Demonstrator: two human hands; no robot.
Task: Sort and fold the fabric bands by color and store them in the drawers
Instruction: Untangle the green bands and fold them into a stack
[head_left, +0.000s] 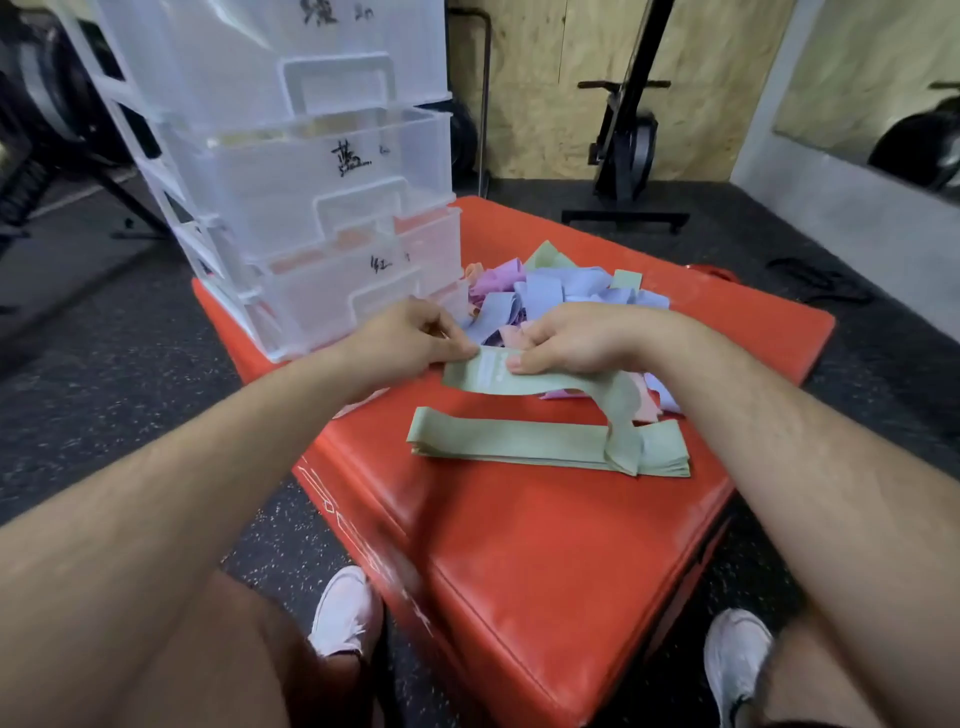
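Observation:
Both my hands hold one light green fabric band (524, 383) above the red padded box (519, 530). My left hand (410, 335) pinches its left end and my right hand (571, 340) grips it a little to the right; the rest of the band droops down to the right. Beneath it lies a flat stack of folded green bands (519, 447). Behind my hands sits a loose pile of blue, purple, pink and green bands (561, 291). A clear plastic drawer unit (322, 171) with handwritten labels stands at the box's back left; its drawers look pushed in.
The box stands on a dark speckled rubber floor (135, 364). My two white shoes (345, 608) rest against its near side. Black exercise equipment (623, 150) stands in front of plywood walls beyond, and a black strap lies on the floor at right.

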